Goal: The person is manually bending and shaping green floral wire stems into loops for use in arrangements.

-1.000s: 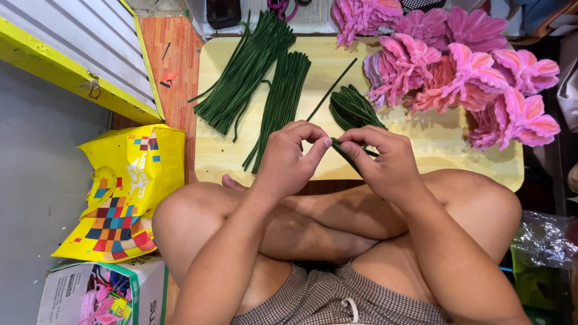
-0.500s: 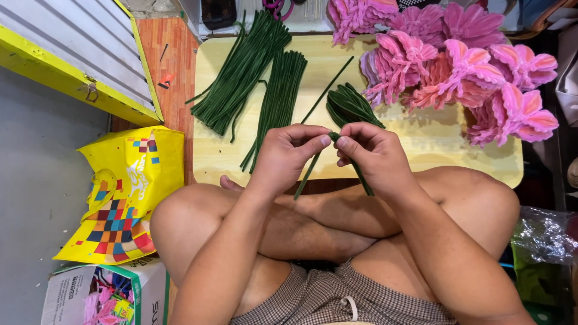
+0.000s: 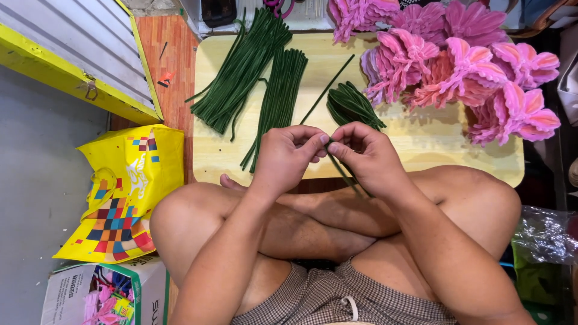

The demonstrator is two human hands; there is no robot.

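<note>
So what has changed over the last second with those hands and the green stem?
Not much. The left hand and right hand still pinch the same green stem between their fingertips, close together above the crossed legs. The stem's lower end now points down past the right hand. Nothing was let go. The green stem bundles, pink flowers, wooden board and yellow bag lie as before.

A thin green stem [image 3: 340, 165] is pinched at its upper end between both hands' fingertips. It slants down from there, over the near edge of the board [image 3: 421, 144], toward the knees.
</note>
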